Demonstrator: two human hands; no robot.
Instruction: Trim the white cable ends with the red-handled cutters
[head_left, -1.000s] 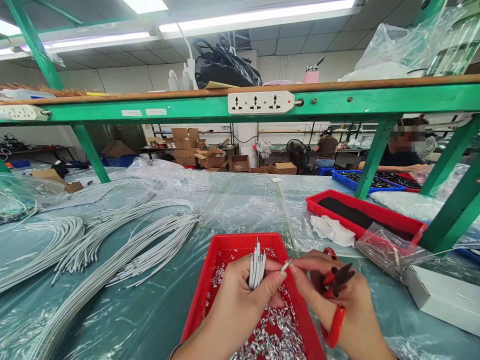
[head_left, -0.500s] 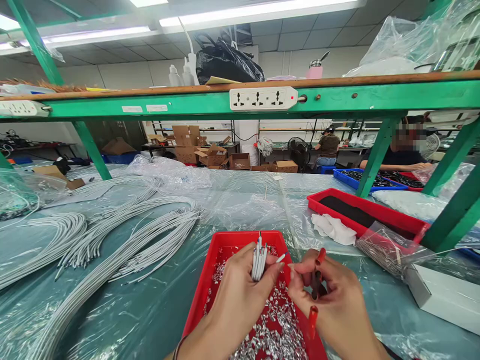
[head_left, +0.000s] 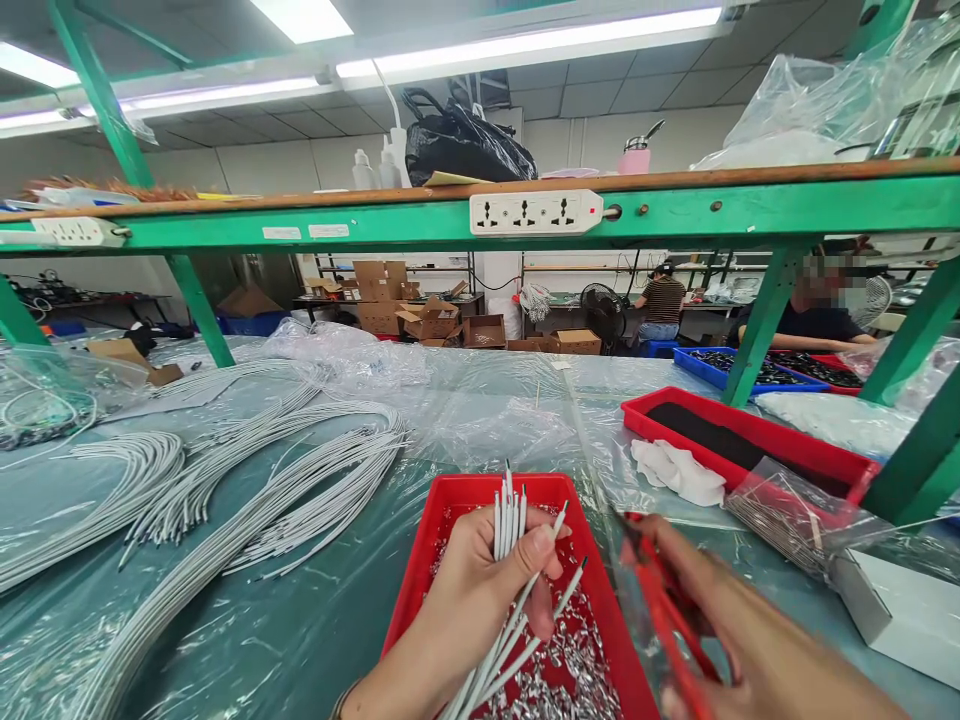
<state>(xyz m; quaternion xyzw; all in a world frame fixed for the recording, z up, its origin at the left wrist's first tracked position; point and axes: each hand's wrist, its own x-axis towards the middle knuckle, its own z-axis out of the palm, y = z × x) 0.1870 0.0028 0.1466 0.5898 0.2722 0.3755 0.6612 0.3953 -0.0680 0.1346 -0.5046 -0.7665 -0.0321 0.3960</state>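
Note:
My left hand is closed around a bunch of white cables, thumb pressed across them. Their dark-tipped ends point up, and one cable leans out to the right below the thumb. To the right, my right hand grips red-handled pliers, smeared by motion; the dark jaws point up and left, apart from the cables. Beneath my left hand stands a red tray strewn with shiny silver scraps.
Long bundles of white cables cover the table at left. On the right are a red bin with dark contents, crumpled white tissue and a white box. A green shelf beam crosses above. Co-workers sit farther back.
My right hand with the pliers has moved right and down, away from my left hand. The pliers have turned, and cables now spread out below my left thumb.

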